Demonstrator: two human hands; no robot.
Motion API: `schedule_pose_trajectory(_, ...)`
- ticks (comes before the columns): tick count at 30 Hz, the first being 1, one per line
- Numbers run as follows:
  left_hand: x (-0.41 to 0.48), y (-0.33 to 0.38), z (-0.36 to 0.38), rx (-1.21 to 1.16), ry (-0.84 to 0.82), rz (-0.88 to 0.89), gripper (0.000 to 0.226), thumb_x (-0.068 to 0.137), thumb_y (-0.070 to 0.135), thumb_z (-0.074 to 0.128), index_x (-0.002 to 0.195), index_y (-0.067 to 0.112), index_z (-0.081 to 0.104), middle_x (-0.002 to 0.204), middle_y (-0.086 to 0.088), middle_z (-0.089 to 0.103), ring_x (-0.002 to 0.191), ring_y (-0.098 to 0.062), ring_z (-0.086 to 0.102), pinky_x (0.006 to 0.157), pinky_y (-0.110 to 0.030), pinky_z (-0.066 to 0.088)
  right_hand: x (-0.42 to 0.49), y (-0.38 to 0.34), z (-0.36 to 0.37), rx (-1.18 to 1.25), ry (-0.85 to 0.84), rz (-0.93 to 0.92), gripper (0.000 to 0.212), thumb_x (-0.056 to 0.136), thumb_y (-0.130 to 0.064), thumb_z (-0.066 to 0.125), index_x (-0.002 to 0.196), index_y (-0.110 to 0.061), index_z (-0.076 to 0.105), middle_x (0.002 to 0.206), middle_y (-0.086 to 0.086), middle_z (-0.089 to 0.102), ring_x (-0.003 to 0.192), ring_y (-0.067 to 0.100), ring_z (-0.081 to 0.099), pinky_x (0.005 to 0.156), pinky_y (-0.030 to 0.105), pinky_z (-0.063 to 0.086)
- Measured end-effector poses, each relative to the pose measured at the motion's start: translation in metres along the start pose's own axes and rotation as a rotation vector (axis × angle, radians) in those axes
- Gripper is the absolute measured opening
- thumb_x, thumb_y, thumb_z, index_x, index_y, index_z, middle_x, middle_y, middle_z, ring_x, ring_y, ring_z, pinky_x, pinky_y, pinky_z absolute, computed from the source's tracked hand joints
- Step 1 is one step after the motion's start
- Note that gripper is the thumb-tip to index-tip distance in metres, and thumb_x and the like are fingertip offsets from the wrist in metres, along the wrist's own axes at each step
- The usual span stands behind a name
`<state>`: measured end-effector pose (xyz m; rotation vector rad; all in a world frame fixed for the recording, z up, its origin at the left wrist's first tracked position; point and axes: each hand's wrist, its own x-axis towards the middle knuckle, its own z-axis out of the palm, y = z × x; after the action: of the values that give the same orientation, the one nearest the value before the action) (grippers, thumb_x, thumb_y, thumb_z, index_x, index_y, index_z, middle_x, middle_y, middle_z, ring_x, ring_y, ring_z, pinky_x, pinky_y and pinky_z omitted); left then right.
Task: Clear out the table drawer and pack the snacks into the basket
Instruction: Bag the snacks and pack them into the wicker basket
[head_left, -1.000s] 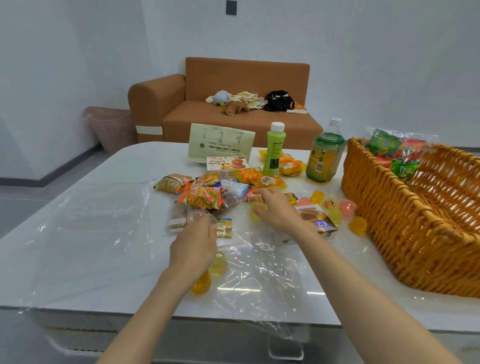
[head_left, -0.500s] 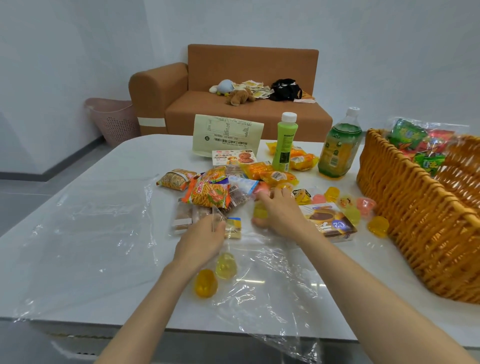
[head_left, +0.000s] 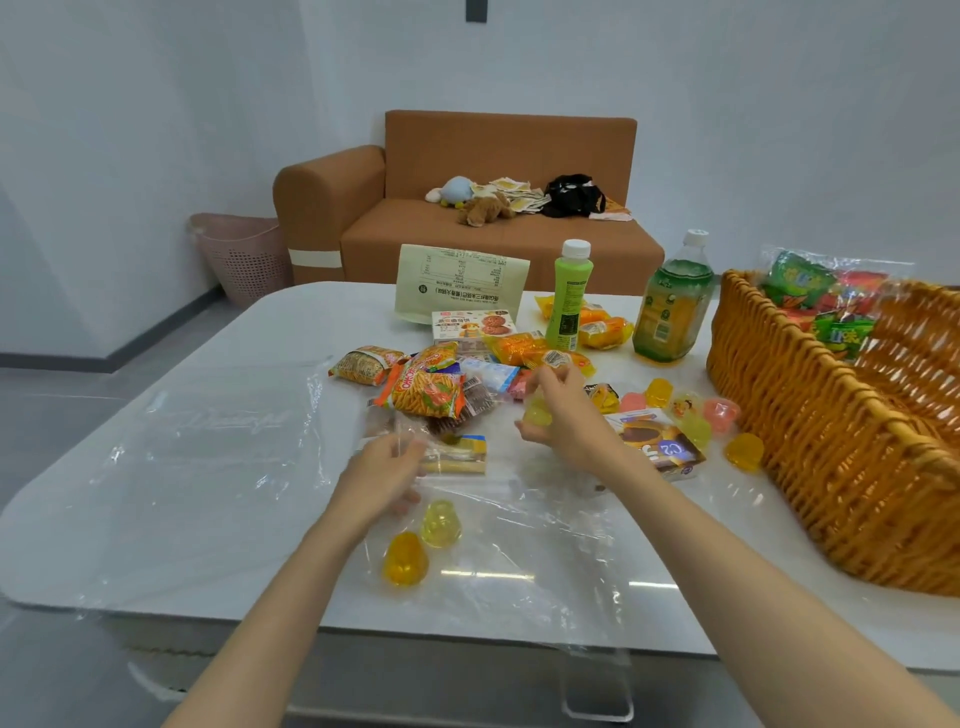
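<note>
Right hand (head_left: 569, 421) grip around yellow jelly cup (head_left: 537, 414); left hand (head_left: 382, 480) grip on clear bag (head_left: 509, 545).

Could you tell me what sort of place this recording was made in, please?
Probably a living room in a home: a brown sofa with soft toys stands behind the white table, and a pink hamper sits by the wall.

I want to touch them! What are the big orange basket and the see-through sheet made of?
The basket looks like woven wicker or rattan, slightly glossy: braided strands show along its wall. The sheet seems thin clear plastic film: it wrinkles, glints, and the white table shows through.
</note>
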<state>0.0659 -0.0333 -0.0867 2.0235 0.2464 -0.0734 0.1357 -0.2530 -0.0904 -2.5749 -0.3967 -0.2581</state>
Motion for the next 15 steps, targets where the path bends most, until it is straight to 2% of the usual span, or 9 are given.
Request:
schedule_pose_trajectory(2,-0.002,-0.002,-0.005,-0.032,0.009,-0.031,0.022,0.098,0.035,0.046,0.111,0.020,0.057,0.093,0.000,0.064,0.073,-0.024,0.066,0.068,-0.034,0.054,-0.009,0.001,-0.004,0.038,0.019,0.032,0.045,0.085,-0.023,0.072,0.118,-0.011,0.045,0.124,0.010,0.032,0.103,0.027,0.046,0.090,0.028,0.043)
schedule_pose_trajectory(5,-0.006,-0.003,-0.010,-0.068,0.018,-0.063,0.027,0.098,0.035,0.046,0.114,0.016,0.058,0.097,-0.004,0.063,0.075,-0.025,0.067,0.071,-0.035,0.054,-0.020,-0.001,-0.022,0.238,0.157,0.073,0.040,0.085,-0.023,0.071,0.114,-0.016,0.045,0.117,0.005,0.034,0.101,0.019,0.046,0.083,0.019,0.042)
schedule_pose_trajectory(8,-0.008,-0.002,-0.014,-0.138,0.027,-0.096,0.028,0.100,0.032,0.044,0.116,0.013,0.057,0.094,-0.003,0.060,0.074,-0.026,0.066,0.068,-0.035,0.054,-0.030,-0.008,-0.056,0.444,0.222,0.111,0.032,0.088,-0.029,0.067,0.108,-0.021,0.044,0.112,0.004,0.049,0.085,0.009,0.048,0.064,0.008,0.042)
schedule_pose_trajectory(10,-0.011,-0.001,-0.018,-0.212,0.016,-0.134,0.028,0.100,0.030,0.044,0.118,0.011,0.056,0.091,-0.001,0.060,0.071,-0.025,0.064,0.062,-0.032,0.052,-0.047,-0.012,-0.076,0.577,0.115,0.127,0.028,0.090,-0.031,0.064,0.107,-0.019,0.046,0.100,0.000,0.059,0.067,0.004,0.046,0.051,0.010,0.037)
schedule_pose_trajectory(11,-0.013,0.000,-0.020,-0.244,0.001,-0.148,0.029,0.100,0.031,0.045,0.119,0.011,0.055,0.092,-0.001,0.061,0.070,-0.025,0.064,0.061,-0.031,0.052,-0.058,-0.011,-0.083,0.610,0.034,0.139,0.028,0.090,-0.030,0.064,0.108,-0.017,0.046,0.094,-0.001,0.062,0.063,0.005,0.046,0.051,0.013,0.036)
schedule_pose_trajectory(12,-0.015,0.000,-0.022,-0.274,-0.014,-0.159,0.030,0.100,0.031,0.046,0.121,0.012,0.055,0.094,-0.002,0.063,0.070,-0.025,0.065,0.061,-0.031,0.052,-0.067,-0.009,-0.087,0.606,-0.044,0.156,0.029,0.090,-0.030,0.064,0.109,-0.016,0.047,0.092,0.000,0.063,0.065,0.008,0.050,0.053,0.017,0.039)
schedule_pose_trajectory(14,-0.017,-0.001,-0.024,-0.327,-0.033,-0.188,0.033,0.099,0.035,0.048,0.122,0.012,0.055,0.103,-0.006,0.065,0.071,-0.026,0.065,0.065,-0.033,0.053,-0.084,0.000,-0.088,0.500,-0.182,0.177,0.030,0.088,-0.031,0.067,0.108,-0.018,0.049,0.099,0.003,0.061,0.080,0.012,0.057,0.065,0.024,0.046)
schedule_pose_trajectory(15,-0.018,-0.001,-0.024,-0.348,-0.037,-0.204,0.034,0.099,0.036,0.048,0.122,0.012,0.056,0.104,-0.007,0.065,0.072,-0.026,0.064,0.067,-0.035,0.054,-0.090,0.003,-0.085,0.434,-0.238,0.172,0.030,0.086,-0.032,0.069,0.106,-0.020,0.050,0.102,0.003,0.060,0.087,0.013,0.057,0.071,0.024,0.046)
